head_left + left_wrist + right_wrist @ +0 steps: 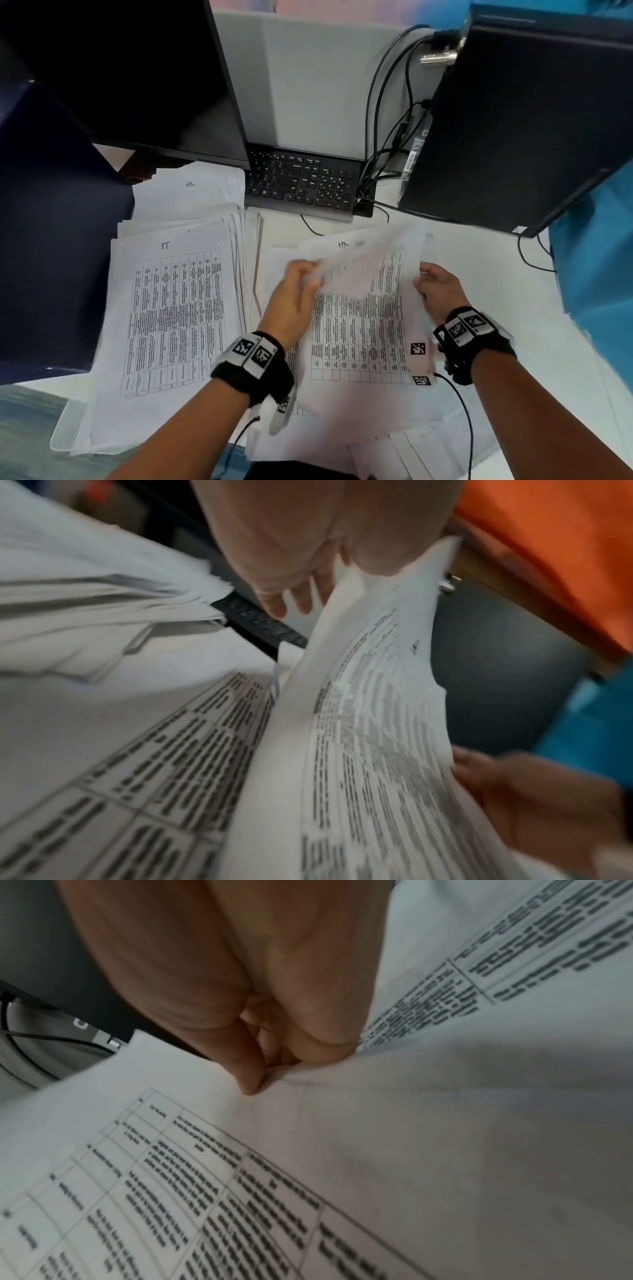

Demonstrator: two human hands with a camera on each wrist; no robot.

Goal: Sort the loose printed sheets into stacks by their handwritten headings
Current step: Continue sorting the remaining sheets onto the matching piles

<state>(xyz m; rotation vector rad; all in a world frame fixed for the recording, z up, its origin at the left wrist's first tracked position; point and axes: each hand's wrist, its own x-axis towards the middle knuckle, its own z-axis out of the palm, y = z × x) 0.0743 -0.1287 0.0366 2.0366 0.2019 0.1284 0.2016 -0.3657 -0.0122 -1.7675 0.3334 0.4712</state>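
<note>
Both hands hold a printed sheet (pixel 363 270) lifted off the loose pile (pixel 356 342) in front of me. My left hand (pixel 294 291) grips its left edge, and my right hand (pixel 435 287) pinches its right edge between thumb and fingers (pixel 253 1085). The raised sheet (pixel 369 723) is blurred and curls upward. A sheet headed "HR" (pixel 342 245) shows behind it. On the left lies a stack headed "IT" (pixel 171 315). Behind that stack sits another headed "HR" (pixel 190 192).
A black keyboard (pixel 301 181) lies behind the piles under a monitor (pixel 137 75). A black computer tower (pixel 513 130) with cables (pixel 380 137) stands at the right. A dark blue chair back (pixel 51 222) is at the left.
</note>
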